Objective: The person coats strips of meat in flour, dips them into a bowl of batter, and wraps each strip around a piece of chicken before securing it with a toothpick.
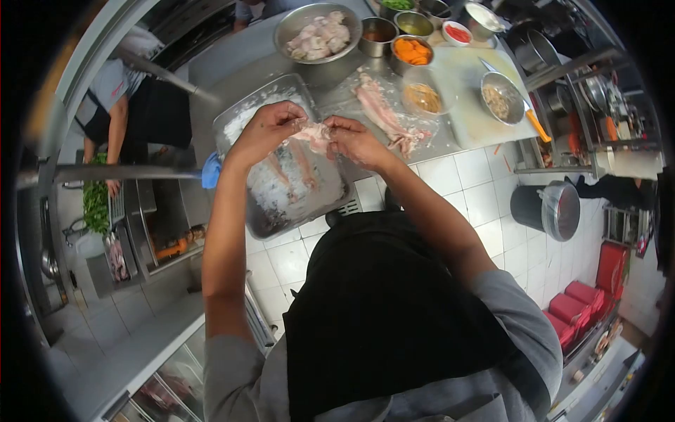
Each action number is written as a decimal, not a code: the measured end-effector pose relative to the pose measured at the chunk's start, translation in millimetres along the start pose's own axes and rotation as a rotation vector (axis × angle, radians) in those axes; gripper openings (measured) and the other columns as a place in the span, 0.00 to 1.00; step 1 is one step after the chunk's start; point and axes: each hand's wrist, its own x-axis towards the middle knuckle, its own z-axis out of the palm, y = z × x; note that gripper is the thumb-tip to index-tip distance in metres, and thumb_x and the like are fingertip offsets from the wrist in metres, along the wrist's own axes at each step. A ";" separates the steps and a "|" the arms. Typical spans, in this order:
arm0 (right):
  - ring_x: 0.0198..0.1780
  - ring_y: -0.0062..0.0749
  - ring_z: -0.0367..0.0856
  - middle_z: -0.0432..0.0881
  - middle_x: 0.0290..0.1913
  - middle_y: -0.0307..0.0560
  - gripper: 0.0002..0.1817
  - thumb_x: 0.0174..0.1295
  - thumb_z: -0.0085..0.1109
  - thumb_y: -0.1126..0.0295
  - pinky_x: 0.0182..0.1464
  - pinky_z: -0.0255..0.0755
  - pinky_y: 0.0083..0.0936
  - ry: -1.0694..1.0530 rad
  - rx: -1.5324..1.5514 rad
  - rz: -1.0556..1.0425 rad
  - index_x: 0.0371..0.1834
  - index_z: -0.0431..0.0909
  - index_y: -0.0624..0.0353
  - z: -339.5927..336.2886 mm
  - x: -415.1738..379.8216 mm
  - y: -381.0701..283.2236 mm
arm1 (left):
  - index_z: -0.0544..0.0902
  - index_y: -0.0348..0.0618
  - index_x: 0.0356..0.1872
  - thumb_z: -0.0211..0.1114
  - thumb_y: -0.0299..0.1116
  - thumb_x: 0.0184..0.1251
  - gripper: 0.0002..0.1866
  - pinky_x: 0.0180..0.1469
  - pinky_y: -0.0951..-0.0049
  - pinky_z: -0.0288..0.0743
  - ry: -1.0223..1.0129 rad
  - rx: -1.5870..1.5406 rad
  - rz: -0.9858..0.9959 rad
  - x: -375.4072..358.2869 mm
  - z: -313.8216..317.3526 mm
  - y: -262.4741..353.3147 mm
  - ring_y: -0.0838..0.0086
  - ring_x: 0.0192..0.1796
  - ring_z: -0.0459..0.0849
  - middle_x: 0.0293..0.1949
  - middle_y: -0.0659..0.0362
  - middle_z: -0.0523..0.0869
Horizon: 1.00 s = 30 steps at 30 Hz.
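Between my left hand (266, 133) and my right hand (357, 143) is a pale pink piece of raw meat (314, 135), with white powder on it. The fingers of both hands pinch it, one hand at each end. Just below it stands a grey rectangular tub (269, 224) with white powder (242, 121) inside. Long pale strips of raw meat (304, 165) lie in that powder. To the right of my right hand, more raw meat strips (380, 109) rest on the powder-dusted metal table.
Beyond the tub are a steel bowl of pale raw pieces (320, 35) and several small containers, one with orange pieces (412, 50). On the right, a cutting board (457, 91) carries another bowl (502, 98) and a knife (538, 125). Another person (116, 91) works at the left.
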 end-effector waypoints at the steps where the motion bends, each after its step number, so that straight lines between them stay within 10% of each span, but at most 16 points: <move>1: 0.39 0.17 0.77 0.81 0.41 0.36 0.08 0.70 0.56 0.74 0.46 0.73 0.21 0.024 0.165 0.043 0.49 0.78 0.59 10.1 1.8 3.7 | 0.81 0.35 0.41 0.62 0.22 0.68 0.04 0.43 0.80 0.71 -0.025 0.020 -0.017 -6.9 -6.3 -3.1 0.84 0.39 0.77 0.36 0.64 0.82; 12: 0.20 0.19 0.72 0.79 0.26 0.37 0.10 0.65 0.66 0.73 0.21 0.68 0.23 0.103 0.040 0.206 0.47 0.79 0.59 76.3 20.3 53.5 | 0.83 0.37 0.42 0.65 0.29 0.70 0.06 0.42 0.79 0.71 0.202 0.085 0.021 -57.0 -54.9 -66.3 0.83 0.38 0.76 0.35 0.65 0.82; 16: 0.21 0.20 0.76 0.81 0.29 0.38 0.04 0.69 0.60 0.73 0.21 0.70 0.22 0.190 0.130 0.233 0.44 0.80 0.57 72.8 16.8 67.9 | 0.84 0.40 0.41 0.67 0.34 0.72 0.08 0.34 0.80 0.70 0.366 -0.444 -0.182 -62.2 -43.5 -85.4 0.85 0.34 0.77 0.33 0.66 0.82; 25: 0.32 0.16 0.75 0.81 0.34 0.34 0.05 0.65 0.63 0.76 0.36 0.70 0.18 0.228 -0.043 0.133 0.42 0.80 0.57 71.2 4.4 41.7 | 0.85 0.36 0.39 0.65 0.54 0.70 0.25 0.33 0.77 0.69 0.302 -0.170 -0.416 -66.6 -44.5 -106.6 0.81 0.32 0.77 0.30 0.63 0.83; 30: 0.39 0.14 0.76 0.82 0.38 0.32 0.04 0.64 0.64 0.76 0.47 0.69 0.15 0.230 -0.276 -0.048 0.40 0.81 0.57 69.3 12.5 12.9 | 0.86 0.35 0.41 0.63 0.49 0.73 0.22 0.41 0.77 0.72 0.365 -0.097 -0.273 -71.1 -41.6 -87.7 0.80 0.36 0.80 0.35 0.60 0.87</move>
